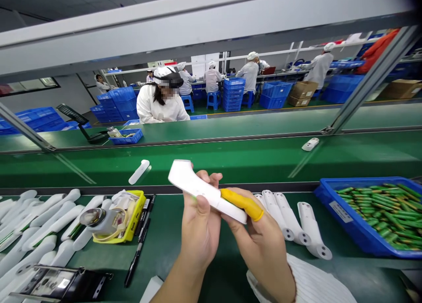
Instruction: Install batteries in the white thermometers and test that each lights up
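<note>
A white plastic housing (194,184), shaped like a forehead thermometer, is held up above the green bench. My left hand (199,224) grips its middle, with the thumb on the near side and fingers behind. My right hand (263,241) holds the handle end between thumb and fingers. A yellow finger cot (244,202) covers my right index finger, which presses along the top edge of the handle. A thin green strip shows along that edge beside the finger. Several similar white housings (290,219) lie just right of my right hand.
Right, a blue bin (356,224) holds many green strips. Left, white housings (42,219) are piled by a yellow tray (136,215), a bottle (99,217), black pens (138,246) and a black metal device (62,281). White parts lie on the green conveyor (214,162); a co-worker (161,100) sits opposite.
</note>
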Available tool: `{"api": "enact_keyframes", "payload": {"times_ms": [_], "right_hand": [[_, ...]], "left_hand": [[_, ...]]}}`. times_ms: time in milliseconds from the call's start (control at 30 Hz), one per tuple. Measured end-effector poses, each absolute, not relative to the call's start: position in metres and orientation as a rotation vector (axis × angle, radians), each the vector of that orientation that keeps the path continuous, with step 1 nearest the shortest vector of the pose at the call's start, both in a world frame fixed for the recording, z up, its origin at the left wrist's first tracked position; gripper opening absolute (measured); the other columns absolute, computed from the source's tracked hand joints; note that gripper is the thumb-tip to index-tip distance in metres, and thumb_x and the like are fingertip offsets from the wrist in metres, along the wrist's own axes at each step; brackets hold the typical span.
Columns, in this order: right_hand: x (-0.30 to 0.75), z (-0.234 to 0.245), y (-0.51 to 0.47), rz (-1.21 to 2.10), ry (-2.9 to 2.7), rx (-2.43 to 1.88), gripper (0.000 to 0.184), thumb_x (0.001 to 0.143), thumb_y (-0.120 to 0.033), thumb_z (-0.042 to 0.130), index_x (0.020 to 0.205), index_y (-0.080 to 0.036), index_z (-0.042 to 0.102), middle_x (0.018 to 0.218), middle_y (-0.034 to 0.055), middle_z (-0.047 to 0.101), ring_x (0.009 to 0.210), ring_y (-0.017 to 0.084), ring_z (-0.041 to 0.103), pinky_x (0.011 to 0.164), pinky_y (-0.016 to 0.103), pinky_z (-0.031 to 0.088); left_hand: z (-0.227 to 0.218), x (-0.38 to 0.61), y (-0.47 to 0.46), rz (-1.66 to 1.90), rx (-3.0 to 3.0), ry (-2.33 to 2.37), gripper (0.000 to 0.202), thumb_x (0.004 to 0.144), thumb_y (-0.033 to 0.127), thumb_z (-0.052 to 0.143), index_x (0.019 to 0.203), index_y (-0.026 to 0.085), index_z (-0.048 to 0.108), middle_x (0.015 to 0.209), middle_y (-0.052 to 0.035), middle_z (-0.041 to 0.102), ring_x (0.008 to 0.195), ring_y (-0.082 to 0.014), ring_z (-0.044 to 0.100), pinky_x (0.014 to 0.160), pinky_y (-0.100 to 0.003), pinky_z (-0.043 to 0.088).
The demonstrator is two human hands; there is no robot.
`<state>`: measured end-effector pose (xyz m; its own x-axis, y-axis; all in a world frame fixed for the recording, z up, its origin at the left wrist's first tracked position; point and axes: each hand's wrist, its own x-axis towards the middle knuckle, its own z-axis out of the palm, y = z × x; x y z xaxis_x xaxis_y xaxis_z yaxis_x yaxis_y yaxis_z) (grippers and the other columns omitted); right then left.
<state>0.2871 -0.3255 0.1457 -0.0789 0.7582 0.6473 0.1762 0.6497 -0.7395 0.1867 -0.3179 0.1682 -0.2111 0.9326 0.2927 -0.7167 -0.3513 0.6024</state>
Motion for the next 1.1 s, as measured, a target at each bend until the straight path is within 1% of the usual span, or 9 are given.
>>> {"api": "enact_keyframes", "payload": {"times_ms": [100, 200, 300, 433, 500, 600, 733, 933, 1100], "right_hand": [[0.291, 0.150, -0.322, 0.892, -1.474, -0.831, 0.025, 0.090, -0.022, 0.055, 0.115, -0.024, 0.056, 0.099, 0.0043, 0.065, 0.087, 0.017, 0.063, 0.077, 0.030, 0.054], [0.295, 0.157, -0.322, 1.173, -1.427, -0.829, 0.025, 0.092, -0.032, 0.053, 0.113, -0.019, 0.056, 0.075, 0.0027, 0.066, 0.059, 0.014, 0.060, 0.057, 0.027, 0.052], [0.298, 0.162, -0.323, 1.270, -1.443, -0.793, 0.029, 0.091, -0.036, 0.053, 0.113, -0.017, 0.055, 0.068, 0.0019, 0.063, 0.052, 0.012, 0.055, 0.052, 0.025, 0.047], [0.301, 0.166, -0.325, 1.512, -1.437, -0.743, 0.030, 0.092, -0.043, 0.049, 0.104, -0.016, 0.053, 0.069, 0.0018, 0.061, 0.048, 0.009, 0.052, 0.045, 0.021, 0.040], [0.303, 0.168, -0.326, 1.605, -1.508, -0.755, 0.032, 0.093, -0.047, 0.045, 0.093, -0.016, 0.053, 0.068, 0.0013, 0.059, 0.048, 0.009, 0.051, 0.044, 0.019, 0.037], [0.305, 0.171, -0.328, 1.459, -1.666, -0.895, 0.036, 0.092, -0.050, 0.043, 0.088, -0.017, 0.057, 0.069, 0.0013, 0.056, 0.057, 0.011, 0.053, 0.050, 0.021, 0.041], [0.304, 0.173, -0.327, 1.255, -1.705, -0.937, 0.038, 0.090, -0.050, 0.044, 0.093, -0.017, 0.061, 0.072, 0.0022, 0.055, 0.064, 0.014, 0.050, 0.054, 0.023, 0.039], [0.295, 0.165, -0.326, 1.276, -1.572, -0.893, 0.047, 0.087, -0.056, 0.045, 0.066, -0.015, 0.052, 0.059, -0.0024, 0.036, 0.055, 0.010, 0.032, 0.050, 0.023, 0.027], [0.295, 0.161, -0.326, 1.276, -1.588, -0.971, 0.044, 0.088, -0.055, 0.045, 0.095, -0.015, 0.063, 0.074, 0.0030, 0.054, 0.066, 0.016, 0.047, 0.057, 0.025, 0.038]], "left_hand": [[0.172, 0.179, -0.316, 1.639, 0.865, 0.414, 0.036, 0.088, 0.038, 0.054, 0.123, 0.029, 0.051, 0.102, -0.0052, 0.061, 0.107, -0.0225, 0.058, 0.073, -0.028, 0.054], [0.172, 0.171, -0.314, 1.604, 0.964, 0.495, 0.027, 0.090, 0.030, 0.051, 0.116, 0.025, 0.055, 0.102, -0.0071, 0.066, 0.099, -0.0225, 0.063, 0.057, -0.023, 0.053], [0.170, 0.166, -0.313, 1.663, 0.988, 0.568, 0.022, 0.089, 0.027, 0.053, 0.110, 0.024, 0.058, 0.097, -0.0048, 0.069, 0.096, -0.0200, 0.065, 0.069, -0.025, 0.054], [0.167, 0.158, -0.310, 1.550, 1.039, 0.495, 0.034, 0.079, 0.042, 0.066, 0.107, 0.023, 0.063, 0.099, -0.0045, 0.068, 0.098, -0.0214, 0.064, 0.080, -0.028, 0.053], [0.167, 0.155, -0.309, 1.549, 1.079, 0.444, 0.042, 0.070, 0.051, 0.071, 0.100, 0.021, 0.066, 0.097, -0.0039, 0.066, 0.098, -0.0210, 0.062, 0.092, -0.031, 0.049], [0.166, 0.154, -0.308, 1.548, 1.153, 0.397, 0.042, 0.069, 0.054, 0.070, 0.094, 0.020, 0.067, 0.089, -0.0030, 0.066, 0.092, -0.0181, 0.062, 0.104, -0.036, 0.039], [0.162, 0.158, -0.307, 1.442, 1.154, 0.424, 0.045, 0.069, 0.055, 0.069, 0.098, 0.020, 0.068, 0.092, -0.0059, 0.067, 0.092, -0.0214, 0.063, 0.101, -0.041, 0.042], [0.159, 0.163, -0.307, 1.447, 1.136, 0.510, 0.055, 0.062, 0.061, 0.069, 0.100, 0.021, 0.068, 0.097, -0.0075, 0.067, 0.098, -0.0267, 0.062, 0.093, -0.040, 0.048], [0.161, 0.162, -0.306, 1.475, 1.136, 0.558, 0.059, 0.062, 0.065, 0.066, 0.100, 0.020, 0.067, 0.095, -0.0081, 0.067, 0.092, -0.0260, 0.062, 0.089, -0.040, 0.049]]}}
